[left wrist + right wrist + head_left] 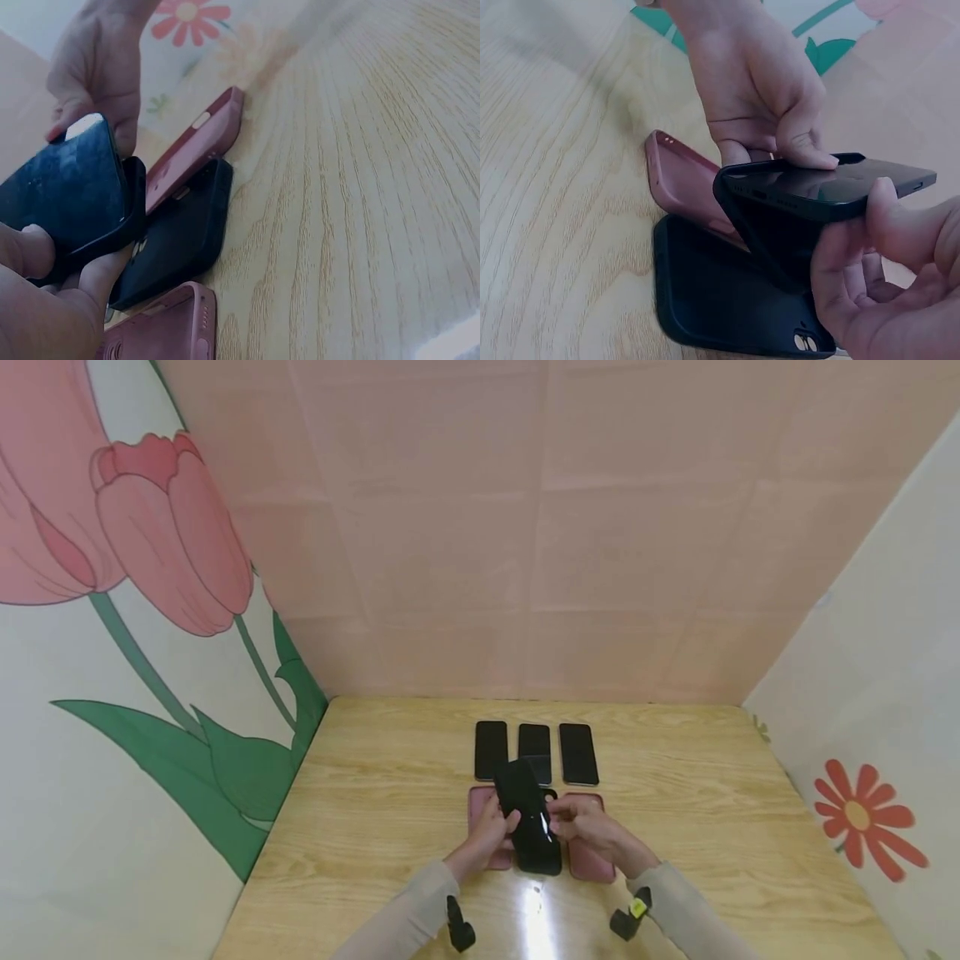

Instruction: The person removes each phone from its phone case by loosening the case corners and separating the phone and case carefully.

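Note:
Above the table, a black phone (517,789) sits partly inside a soft black phone case (769,247), one end standing out of it. My left hand (483,837) grips phone and case together, thumb across the screen. With my right hand (591,828) I pinch the phone's long edge between thumb and fingers. Beneath them lies a second black case (184,232), open side up, mostly covered in the head view. Flanking it are two pink phone cases, the left one (480,806) near my left hand and the right one (592,862) under my right wrist.
Behind the cases, three dark phones lie in a row: left (491,750), middle (534,741) and right (578,753). The wooden table (375,793) meets a pink backdrop and flower-printed side walls. A bright reflection falls on the table in front.

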The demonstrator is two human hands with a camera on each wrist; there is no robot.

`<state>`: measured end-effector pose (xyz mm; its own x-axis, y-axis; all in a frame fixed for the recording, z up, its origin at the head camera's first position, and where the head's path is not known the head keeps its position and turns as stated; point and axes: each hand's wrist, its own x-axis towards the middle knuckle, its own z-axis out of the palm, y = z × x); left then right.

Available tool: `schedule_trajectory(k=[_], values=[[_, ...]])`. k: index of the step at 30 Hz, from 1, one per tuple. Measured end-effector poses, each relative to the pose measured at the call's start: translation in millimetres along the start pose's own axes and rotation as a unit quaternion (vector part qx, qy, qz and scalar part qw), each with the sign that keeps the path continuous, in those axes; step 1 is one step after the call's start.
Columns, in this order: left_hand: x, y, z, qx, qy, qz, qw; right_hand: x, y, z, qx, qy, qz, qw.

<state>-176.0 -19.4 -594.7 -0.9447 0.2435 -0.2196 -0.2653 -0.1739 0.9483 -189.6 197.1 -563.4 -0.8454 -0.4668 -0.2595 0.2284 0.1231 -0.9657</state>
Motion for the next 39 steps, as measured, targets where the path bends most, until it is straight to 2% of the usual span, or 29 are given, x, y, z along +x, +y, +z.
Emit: schedule_trajectory(k=[3, 6, 10, 14, 20, 24, 31, 35, 39], values=[[0.8, -1.9, -0.8, -0.008, -0.001, 0.013, 0.9999, 0.2, 0.2, 0.2, -0.010, -0.017, -0.007, 1.000], [0.6, -1.8, -1.5, -0.015, 0.002, 0.016, 0.9998, -1.2, 2.7, 1.2, -0.022, -0.013, -0.007, 1.000], [-0.2, -0.1, -1.8, -0.017, 0.014, 0.016, 0.9996, -1.8, 7.7, 3.8, 0.010, -0.029, -0.001, 1.000], [0.3, 0.0, -2.8, -0.024, 0.019, 0.016, 0.9994, -1.3, 10.0, 4.2, 0.047, -0.079, -0.007, 0.996], [-0.6, 1.0, -3.5, -0.028, 0.021, 0.007, 0.9994, -0.6, 12.8, 1.0, 0.044, -0.135, -0.024, 0.990], [-1.3, 1.3, -3.9, -0.024, 0.022, 0.001, 0.9995, 0.4, 13.1, 0.2, 0.040, -0.154, -0.032, 0.987], [0.1, 2.4, -5.7, -0.051, 0.021, -0.014, 0.9984, 2.5, 12.8, 0.5, 0.047, -0.095, -0.019, 0.994], [1.0, 1.3, -7.4, -0.061, 0.021, -0.018, 0.9978, 4.0, 12.6, 2.1, 0.064, -0.087, -0.025, 0.994], [1.4, 0.1, -9.4, -0.068, 0.017, -0.018, 0.9974, 4.0, 12.4, 3.2, 0.071, -0.057, -0.010, 0.996]])
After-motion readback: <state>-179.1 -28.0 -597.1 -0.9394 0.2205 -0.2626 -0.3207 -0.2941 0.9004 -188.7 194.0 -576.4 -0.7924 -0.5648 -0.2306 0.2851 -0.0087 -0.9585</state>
